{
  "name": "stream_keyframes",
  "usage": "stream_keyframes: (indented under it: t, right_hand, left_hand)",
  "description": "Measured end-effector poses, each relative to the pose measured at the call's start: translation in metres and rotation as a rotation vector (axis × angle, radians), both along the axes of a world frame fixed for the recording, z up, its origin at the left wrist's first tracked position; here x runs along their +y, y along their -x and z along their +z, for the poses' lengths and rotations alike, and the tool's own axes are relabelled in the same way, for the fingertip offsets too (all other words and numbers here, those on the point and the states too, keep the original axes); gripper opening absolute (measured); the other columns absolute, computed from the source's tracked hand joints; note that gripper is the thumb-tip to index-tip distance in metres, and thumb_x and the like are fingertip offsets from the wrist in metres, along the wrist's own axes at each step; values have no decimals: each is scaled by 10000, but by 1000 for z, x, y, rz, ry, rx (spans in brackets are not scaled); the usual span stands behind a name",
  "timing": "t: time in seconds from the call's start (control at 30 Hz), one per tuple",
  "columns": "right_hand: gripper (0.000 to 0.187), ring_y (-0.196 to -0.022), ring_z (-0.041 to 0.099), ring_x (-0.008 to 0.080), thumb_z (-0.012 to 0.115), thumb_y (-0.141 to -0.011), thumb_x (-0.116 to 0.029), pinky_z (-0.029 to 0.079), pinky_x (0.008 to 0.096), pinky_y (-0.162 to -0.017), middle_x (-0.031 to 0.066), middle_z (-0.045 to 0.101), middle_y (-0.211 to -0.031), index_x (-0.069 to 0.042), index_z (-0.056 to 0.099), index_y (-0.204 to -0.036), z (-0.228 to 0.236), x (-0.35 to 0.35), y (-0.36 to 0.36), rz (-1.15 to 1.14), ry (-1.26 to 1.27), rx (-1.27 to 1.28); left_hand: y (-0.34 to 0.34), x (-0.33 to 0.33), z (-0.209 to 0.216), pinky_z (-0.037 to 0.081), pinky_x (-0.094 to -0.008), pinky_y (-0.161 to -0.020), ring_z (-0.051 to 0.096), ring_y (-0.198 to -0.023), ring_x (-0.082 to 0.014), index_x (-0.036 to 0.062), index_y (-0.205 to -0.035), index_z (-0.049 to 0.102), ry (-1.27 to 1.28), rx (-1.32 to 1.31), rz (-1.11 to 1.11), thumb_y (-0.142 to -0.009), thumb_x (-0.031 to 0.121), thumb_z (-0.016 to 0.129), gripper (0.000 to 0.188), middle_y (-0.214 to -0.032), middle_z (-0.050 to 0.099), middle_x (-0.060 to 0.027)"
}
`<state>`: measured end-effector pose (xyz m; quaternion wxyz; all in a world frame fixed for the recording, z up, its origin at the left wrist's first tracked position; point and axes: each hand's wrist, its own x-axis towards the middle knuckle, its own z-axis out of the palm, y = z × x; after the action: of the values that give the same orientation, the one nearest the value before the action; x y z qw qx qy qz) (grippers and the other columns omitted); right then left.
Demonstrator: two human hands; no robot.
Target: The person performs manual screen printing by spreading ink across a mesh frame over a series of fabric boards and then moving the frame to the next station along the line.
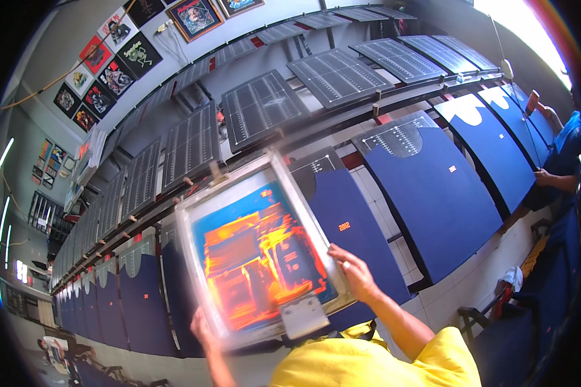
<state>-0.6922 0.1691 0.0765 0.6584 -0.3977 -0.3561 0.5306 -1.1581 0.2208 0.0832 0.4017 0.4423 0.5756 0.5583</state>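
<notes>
A screen-printing frame (258,258) is tilted in front of me, held up over the row of printing boards. Its pale rim surrounds a blue mesh smeared with bright orange ink, and a metal plate (305,316) is fixed at its near edge. My left hand (203,330), somewhat blurred, is closed on the lower left of the rim. My right hand (355,274), with a ring on one finger, grips the right side. Just right of the frame lies a dark blue fabric piece (348,226) with a small orange print; another blue piece (429,193) lies beyond it.
A far row of bare dark boards (265,109) with white markings runs behind a rail. More blue pieces (142,303) extend left. At right, a person's arm (558,182) reaches over the boards. A dark stand (481,317) is behind at right. Pictures (193,19) hang on the wall.
</notes>
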Motion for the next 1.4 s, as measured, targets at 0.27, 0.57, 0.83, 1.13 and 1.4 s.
stream_keyframes:
  t: [0.27,0.57,0.83,1.13,1.4]
  right_hand:
    - [483,-1507,240,305,563,-948,-309,164,429,-1207,257,327,-1579,1,622,-1313,3,6,92,160,29,11]
    - [379,-1459,342,297,571,-953,-256,247,429,-1175,205,365,-1578,-68,668,-1268,-9,13,159,101,45,-97]
    - [425,-1462,334,298,551,-927,-225,215,392,-1193,243,416,-1531,21,642,-1262,-26,27,229,-60,83,18]
    - [426,-1238,545,209,571,-975,-305,428,364,-1041,125,594,-1350,15,623,-1251,-30,49,272,-215,106,-32]
    - [427,-1182,580,201,530,-975,-288,437,367,-1021,96,624,-1280,-4,598,-1286,-24,70,272,-239,139,-84]
  left_hand:
    - [92,-56,11,484,-340,-958,629,-1077,-197,-53,-1213,650,46,89,173,-1004,304,540,429,-1185,666,-108]
    - [143,-48,-8,500,-315,-908,646,-1004,-174,-50,-1153,676,41,-29,182,-962,284,594,394,-1104,682,-84]
    - [219,18,-48,468,-279,-921,622,-1023,-132,-56,-1177,678,86,87,115,-1005,276,585,385,-1086,697,-84]
    - [257,89,-57,462,-308,-951,625,-1065,-172,-85,-1237,641,68,244,-38,-977,310,599,475,-1157,700,-134]
    - [248,118,-55,468,-306,-932,639,-1042,-187,-88,-1259,624,68,211,-77,-971,326,598,505,-1127,711,-150]
